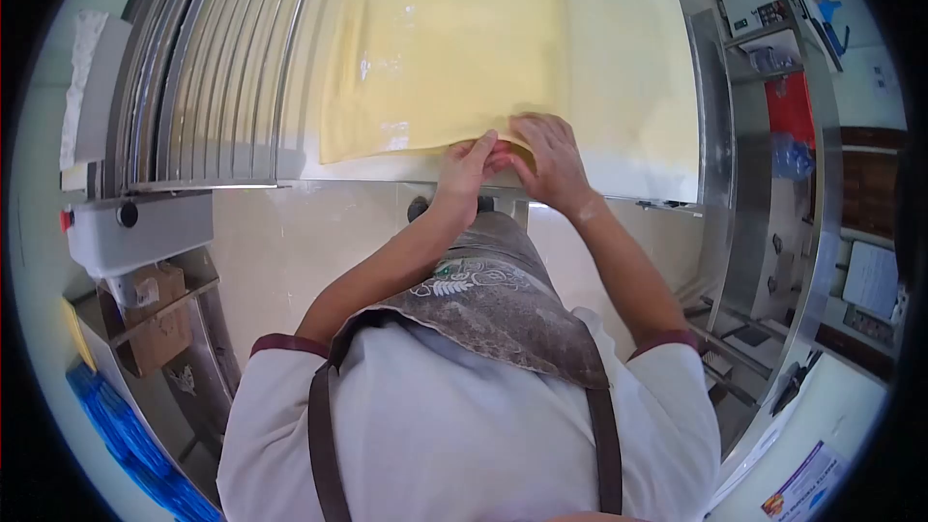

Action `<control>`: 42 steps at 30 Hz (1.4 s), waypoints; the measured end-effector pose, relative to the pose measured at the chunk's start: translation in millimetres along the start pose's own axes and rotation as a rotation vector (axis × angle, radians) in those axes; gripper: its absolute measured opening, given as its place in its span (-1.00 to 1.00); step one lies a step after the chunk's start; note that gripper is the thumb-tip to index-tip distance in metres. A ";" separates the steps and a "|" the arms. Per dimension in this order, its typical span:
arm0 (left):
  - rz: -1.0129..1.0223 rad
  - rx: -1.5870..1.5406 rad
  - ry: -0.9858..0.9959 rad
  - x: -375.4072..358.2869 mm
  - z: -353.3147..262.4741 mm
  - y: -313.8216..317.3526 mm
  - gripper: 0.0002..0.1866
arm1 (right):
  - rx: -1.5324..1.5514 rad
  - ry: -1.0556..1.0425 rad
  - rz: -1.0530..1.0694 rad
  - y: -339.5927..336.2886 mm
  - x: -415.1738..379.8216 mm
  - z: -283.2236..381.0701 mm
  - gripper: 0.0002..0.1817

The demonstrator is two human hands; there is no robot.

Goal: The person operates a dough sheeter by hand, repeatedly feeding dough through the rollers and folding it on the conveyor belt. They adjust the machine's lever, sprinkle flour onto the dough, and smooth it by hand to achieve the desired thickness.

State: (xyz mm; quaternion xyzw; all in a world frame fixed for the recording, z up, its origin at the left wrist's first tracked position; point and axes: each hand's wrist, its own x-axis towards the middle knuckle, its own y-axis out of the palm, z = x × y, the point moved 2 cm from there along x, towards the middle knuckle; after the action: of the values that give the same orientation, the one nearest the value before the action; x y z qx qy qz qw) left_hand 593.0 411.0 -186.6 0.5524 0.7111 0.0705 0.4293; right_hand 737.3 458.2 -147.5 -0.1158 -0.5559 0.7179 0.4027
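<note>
A broad sheet of smooth yellow dough lies on a pale work surface, with shiny patches on its left part. Its near edge lifts slightly where both hands meet. My left hand is closed on that edge, thumb on top and fingers curled below. Close beside it, my right hand pinches the same edge, its thumb toward me and its fingers bent over the top of the dough. The fingertips of the two hands nearly touch, and some are hidden by the dough fold.
Left of the dough is a slatted metal section of the machine, with a grey housing below. A cardboard box and blue plastic sit at lower left. Metal shelving with a red item stands on the right.
</note>
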 end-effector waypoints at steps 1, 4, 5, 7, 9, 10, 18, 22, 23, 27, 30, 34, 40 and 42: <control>-0.044 0.073 0.068 -0.9 -3.4 5.0 -0.72 | 0.031 0.086 -0.079 -3.7 -2.6 3.4 -0.39; -0.048 -0.210 0.154 0.2 -11.3 21.1 -0.75 | 0.061 0.323 -0.321 16.2 -14.9 -12.8 -0.34; -0.063 -0.298 0.114 2.2 -7.8 22.5 -0.74 | 0.128 0.416 -0.369 19.6 -16.6 -16.5 -0.37; -0.088 -0.471 0.038 6.4 -0.5 23.1 -0.72 | 0.263 0.600 -0.468 24.5 -17.6 -24.9 -0.41; -0.097 -0.408 -0.041 1.0 7.3 26.2 -0.66 | 0.501 0.652 -0.494 34.7 -23.2 -35.8 -0.44; -0.098 -0.379 -0.078 0.4 9.4 29.1 -0.64 | 0.618 0.671 -0.506 37.8 -23.7 -41.6 -0.45; -0.153 -0.417 0.073 27.7 1.7 48.7 -0.66 | 0.922 0.712 -0.609 22.0 -21.7 -19.2 -0.50; -0.162 -0.336 0.098 15.0 -3.0 49.0 -0.69 | 0.823 0.711 -0.539 19.2 -22.1 -27.4 -0.50; -0.152 -0.314 0.082 10.9 -3.7 49.5 -0.70 | 0.964 0.785 -0.560 17.5 -25.8 -26.1 -0.50; -0.073 -0.196 0.059 9.0 4.8 32.8 -0.70 | 1.114 0.915 -0.587 16.8 -43.0 -14.7 -0.49; -0.088 -0.143 0.079 5.6 17.7 17.3 -0.67 | 0.733 0.769 -0.526 25.5 -57.5 -7.5 -0.47; -0.032 -0.038 0.055 4.8 9.8 6.5 -0.64 | 0.497 0.646 -0.450 18.6 -63.0 7.2 -0.52; -0.097 -0.465 0.056 -3.9 -7.9 -35.4 -0.69 | 0.467 0.658 -0.116 -26.6 -76.6 -23.2 -0.65; -0.266 -0.573 0.209 -2.8 -20.1 -49.6 -0.73 | 0.280 0.569 -0.095 -31.9 -48.0 -41.0 -0.59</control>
State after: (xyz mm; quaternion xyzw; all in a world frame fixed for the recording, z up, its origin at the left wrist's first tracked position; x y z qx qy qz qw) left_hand 543.2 397.4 -201.1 0.3012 0.7684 0.2672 0.4975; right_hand 808.0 454.9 -147.1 -0.2292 -0.3217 0.7066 0.5872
